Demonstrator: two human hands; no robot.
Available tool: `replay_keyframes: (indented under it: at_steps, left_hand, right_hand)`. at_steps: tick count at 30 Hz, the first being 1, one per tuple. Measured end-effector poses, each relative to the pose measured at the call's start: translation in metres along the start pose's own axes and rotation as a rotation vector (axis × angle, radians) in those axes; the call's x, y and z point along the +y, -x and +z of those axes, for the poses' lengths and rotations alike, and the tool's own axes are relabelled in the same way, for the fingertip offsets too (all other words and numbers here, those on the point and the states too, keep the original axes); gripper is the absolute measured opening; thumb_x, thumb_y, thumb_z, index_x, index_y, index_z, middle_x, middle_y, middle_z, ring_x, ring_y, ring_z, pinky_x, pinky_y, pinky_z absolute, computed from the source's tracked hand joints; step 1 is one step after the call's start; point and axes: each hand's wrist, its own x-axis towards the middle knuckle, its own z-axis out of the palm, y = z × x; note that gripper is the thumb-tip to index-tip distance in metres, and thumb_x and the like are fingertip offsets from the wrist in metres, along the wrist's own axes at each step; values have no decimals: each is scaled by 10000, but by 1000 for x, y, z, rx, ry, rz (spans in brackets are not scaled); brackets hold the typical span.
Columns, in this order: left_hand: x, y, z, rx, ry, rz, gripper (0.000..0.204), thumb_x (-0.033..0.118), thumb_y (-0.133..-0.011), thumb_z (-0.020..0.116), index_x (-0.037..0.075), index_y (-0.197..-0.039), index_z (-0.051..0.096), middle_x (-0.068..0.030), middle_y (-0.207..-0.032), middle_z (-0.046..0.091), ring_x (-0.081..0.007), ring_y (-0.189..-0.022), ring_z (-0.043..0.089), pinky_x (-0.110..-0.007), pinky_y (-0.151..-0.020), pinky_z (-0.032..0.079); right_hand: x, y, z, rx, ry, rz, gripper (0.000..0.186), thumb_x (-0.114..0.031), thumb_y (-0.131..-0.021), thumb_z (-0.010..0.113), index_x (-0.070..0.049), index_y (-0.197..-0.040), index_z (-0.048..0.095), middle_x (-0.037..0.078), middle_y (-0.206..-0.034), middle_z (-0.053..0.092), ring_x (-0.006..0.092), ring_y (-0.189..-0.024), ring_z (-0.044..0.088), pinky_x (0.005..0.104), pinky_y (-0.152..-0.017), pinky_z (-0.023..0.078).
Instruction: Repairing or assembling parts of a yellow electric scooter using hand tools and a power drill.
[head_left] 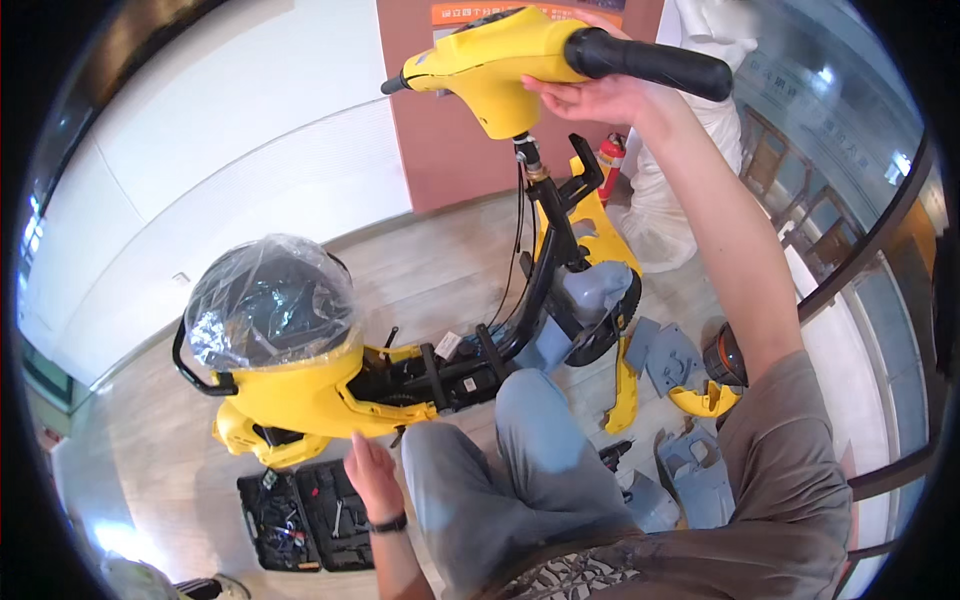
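A partly stripped electric scooter with yellow panels stands in front of me, its black frame (475,375) bare in the middle. My right hand (600,95) reaches up to the yellow handlebar cover (505,55), just beside the black handlebar grip (655,65). Its fingers curl under the cover and part of the hand is hidden behind it. Cables (521,200) run down the steering column. My left hand (372,478) hangs with nothing visible in it, fingers stretched out, below the yellow rear body (300,395). Clear plastic wraps the black seat (270,305).
An open black tool case (300,520) with several tools lies on the floor. Grey panels (690,470) and a yellow panel (706,400) lie at the right, near a drill (614,456). A red fire extinguisher (611,160) and a plastic-wrapped white figure (665,220) stand farther back.
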Motion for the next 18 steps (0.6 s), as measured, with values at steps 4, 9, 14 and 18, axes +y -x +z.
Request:
replay_keyframes:
  at_steps: [4, 9, 14, 18]
  left_hand:
    - [62, -40, 108, -294, -220, 115, 471, 284, -999, 477, 140, -562, 377, 57, -510, 314, -68, -442, 273, -253, -427, 225]
    - [89, -107, 205, -469, -378, 152, 300, 263, -979, 488, 72, -761, 564, 54, -557, 358, -55, -500, 337, -222, -448, 251]
    - [78, -147, 237, -837, 562, -360, 149, 152, -944, 568, 41, -1042, 578, 51, -649, 421, -49, -504, 334, -207, -446, 260]
    - [53, -138, 288, -641, 78, -63, 169, 148, -921, 610, 32, -1039, 575, 47, -681, 430, -50, -491, 329, -214, -434, 266]
  right_hand:
    - [-4, 12, 12, 50, 14, 46, 422, -518, -821, 614, -105, -898, 654, 132, -766, 618, 284, -639, 555, 404, -604, 451]
    - [-11, -48, -53, -847, -40, 233, 427, -512, -808, 637, -94, -893, 648, 107, -853, 627, 258, -699, 569, 373, -610, 446]
    - [1, 17, 10, 113, 16, -30, 389, -457, -816, 656, -82, -917, 647, 104, -907, 628, 287, -817, 603, 379, -676, 471]
    - [-7, 5, -4, -80, 19, -16, 438, -435, -780, 717, -73, -1017, 649, 122, -1035, 614, 319, -941, 590, 403, -761, 475]
